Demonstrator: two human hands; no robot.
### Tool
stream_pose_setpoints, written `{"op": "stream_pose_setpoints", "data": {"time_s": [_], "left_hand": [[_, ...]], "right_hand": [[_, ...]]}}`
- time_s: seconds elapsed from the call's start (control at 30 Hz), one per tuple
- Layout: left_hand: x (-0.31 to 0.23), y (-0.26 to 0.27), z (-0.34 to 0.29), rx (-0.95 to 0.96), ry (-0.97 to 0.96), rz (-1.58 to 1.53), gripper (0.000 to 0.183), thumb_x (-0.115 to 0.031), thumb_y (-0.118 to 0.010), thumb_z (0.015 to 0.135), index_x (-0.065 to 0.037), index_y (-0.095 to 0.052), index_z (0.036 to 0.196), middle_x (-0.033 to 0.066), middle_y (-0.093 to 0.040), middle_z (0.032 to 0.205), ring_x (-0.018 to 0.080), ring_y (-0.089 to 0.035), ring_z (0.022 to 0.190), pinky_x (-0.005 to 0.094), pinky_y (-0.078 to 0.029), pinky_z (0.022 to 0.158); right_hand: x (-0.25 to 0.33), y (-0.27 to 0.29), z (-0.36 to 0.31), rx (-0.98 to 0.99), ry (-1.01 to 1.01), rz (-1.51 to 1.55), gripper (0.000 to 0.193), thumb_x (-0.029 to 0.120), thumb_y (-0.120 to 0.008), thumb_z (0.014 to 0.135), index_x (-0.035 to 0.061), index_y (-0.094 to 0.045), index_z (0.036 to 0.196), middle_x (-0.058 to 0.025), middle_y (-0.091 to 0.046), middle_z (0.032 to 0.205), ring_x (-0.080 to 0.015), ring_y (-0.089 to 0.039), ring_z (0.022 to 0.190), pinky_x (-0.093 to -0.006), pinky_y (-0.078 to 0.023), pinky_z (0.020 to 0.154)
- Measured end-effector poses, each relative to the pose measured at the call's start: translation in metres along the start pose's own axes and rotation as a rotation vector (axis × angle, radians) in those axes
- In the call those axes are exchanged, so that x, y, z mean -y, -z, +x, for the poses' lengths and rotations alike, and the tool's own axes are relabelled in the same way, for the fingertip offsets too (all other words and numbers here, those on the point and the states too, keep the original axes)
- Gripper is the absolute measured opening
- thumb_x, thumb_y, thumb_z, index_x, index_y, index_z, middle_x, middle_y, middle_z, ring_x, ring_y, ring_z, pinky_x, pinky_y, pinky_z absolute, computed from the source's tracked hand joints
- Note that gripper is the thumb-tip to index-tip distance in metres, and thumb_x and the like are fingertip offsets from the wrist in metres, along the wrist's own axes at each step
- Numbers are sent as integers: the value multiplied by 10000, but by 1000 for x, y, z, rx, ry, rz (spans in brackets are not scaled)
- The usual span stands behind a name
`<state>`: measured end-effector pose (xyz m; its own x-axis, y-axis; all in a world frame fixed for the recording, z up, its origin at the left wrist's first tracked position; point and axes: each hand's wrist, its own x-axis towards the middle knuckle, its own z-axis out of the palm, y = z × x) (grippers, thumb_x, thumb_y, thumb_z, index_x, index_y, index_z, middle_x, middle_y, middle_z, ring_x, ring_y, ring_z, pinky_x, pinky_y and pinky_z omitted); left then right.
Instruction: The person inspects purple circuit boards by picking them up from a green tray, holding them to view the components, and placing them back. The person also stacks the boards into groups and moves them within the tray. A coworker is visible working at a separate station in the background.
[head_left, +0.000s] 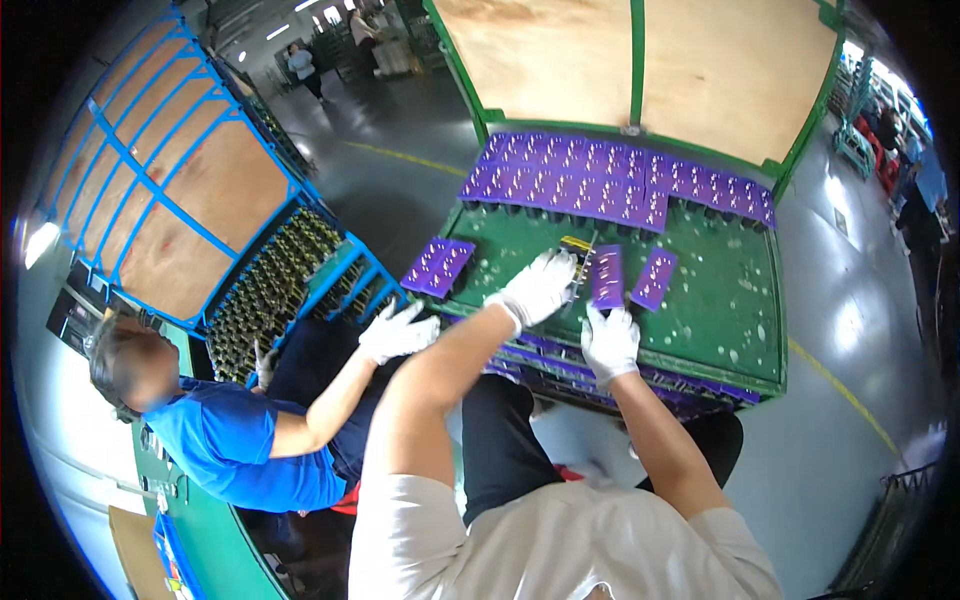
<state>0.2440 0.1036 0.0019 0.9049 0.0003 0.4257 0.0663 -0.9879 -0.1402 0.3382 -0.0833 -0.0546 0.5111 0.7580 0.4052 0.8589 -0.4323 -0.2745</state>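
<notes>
My left hand [537,290], in a white glove, reaches over the green tabletop [715,290]. Its fingers are closed at a small dark piece with a yellow edge [575,244] and thin metal parts; what exactly they grip is partly hidden. My right hand [610,345], also gloved, has its fingertips closed on the near end of a purple panel [607,275] with small pale pins. Just right of that lies another purple panel [655,279]. Left of my left hand sits a pair of purple panels [438,267].
Purple panels [565,180] stand in rows along the table's far side, before a green-framed wooden board [735,80]. At left, a seated person in blue [235,440] holds out a gloved hand [398,332] near my left arm. A blue rack [270,280] holds many dark parts.
</notes>
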Motion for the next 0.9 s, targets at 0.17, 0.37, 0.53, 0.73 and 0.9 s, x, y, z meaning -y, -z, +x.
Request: {"op": "stream_pose_setpoints", "data": {"time_s": [0.17, 0.37, 0.53, 0.73, 0.9], "left_hand": [[-4, 47, 6, 303, -64, 144, 574, -312, -719, 741, -39, -597, 1231, 293, -456, 1374, 431, -446, 1281, 496, -360, 1068], [-26, 14, -34, -54, 204, -56, 734, -271, -783, 605, -119, -553, 1286, 285, -442, 1371, 460, -456, 1254, 533, -403, 1022], [-31, 11, -42, -422, 311, -111, 734, -237, -828, 595, -139, -560, 1272, 290, -548, 1227, 480, -569, 1082, 531, -482, 925], [-36, -13, -56, -436, 499, -206, 714, -188, -774, 616, -118, -561, 1293, 289, -522, 1282, 470, -537, 1132, 501, -466, 953], [-31, -13, -49, -463, 436, -209, 603, -232, -757, 650, -138, -615, 1229, 233, -596, 1190, 429, -553, 1113, 500, -479, 932]], "right_hand": [[-1, 7, 2, 21, -31, -62, 466, 395, -556, 907, 146, -589, 1300, -161, -560, 1145, -332, -546, 1017, -497, -462, 814], [0, -2, 0, -22, 36, -135, 453, 409, -555, 905, 169, -612, 1285, -133, -571, 1115, -309, -537, 1010, -469, -474, 803], [0, 0, 2, -14, 31, -138, 446, 393, -557, 911, 156, -613, 1283, -139, -605, 1123, -319, -557, 1009, -474, -479, 808], [-3, -5, 0, -41, 41, -138, 435, 380, -580, 902, 162, -614, 1278, -153, -583, 1158, -328, -560, 998, -486, -493, 794], [-1, 0, 2, -29, 39, -176, 422, 393, -574, 898, 167, -631, 1250, -122, -601, 1069, -298, -570, 940, -466, -486, 757]]}}
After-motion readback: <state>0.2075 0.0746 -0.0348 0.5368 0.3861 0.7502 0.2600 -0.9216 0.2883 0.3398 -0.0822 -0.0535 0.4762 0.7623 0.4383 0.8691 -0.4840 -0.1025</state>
